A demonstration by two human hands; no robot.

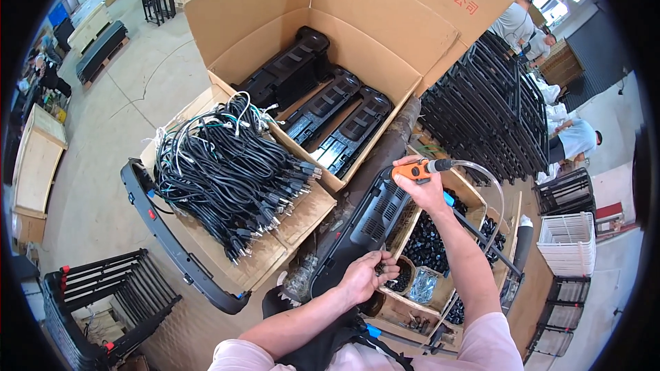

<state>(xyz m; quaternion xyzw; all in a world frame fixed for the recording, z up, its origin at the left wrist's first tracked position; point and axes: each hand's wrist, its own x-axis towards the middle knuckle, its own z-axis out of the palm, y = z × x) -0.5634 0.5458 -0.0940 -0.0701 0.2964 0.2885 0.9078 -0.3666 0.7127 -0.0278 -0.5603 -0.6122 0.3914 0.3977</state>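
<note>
My right hand is wrapped round an orange air screwdriver, with a clear hose running off its back end. The tool is at the far end of a long black plastic housing with vent slots, which lies slantwise in front of me. My left hand is beside the housing's near part, close to a round tub of small dark screws. Its fingers are curled together; whatever they may pinch is too small to make out.
Right of the housing, a wooden tray holds black fittings and a bag of silvery parts. Black power cords are heaped on cardboard at left. Behind stands a carton with more black housings. Black frames are stacked at right.
</note>
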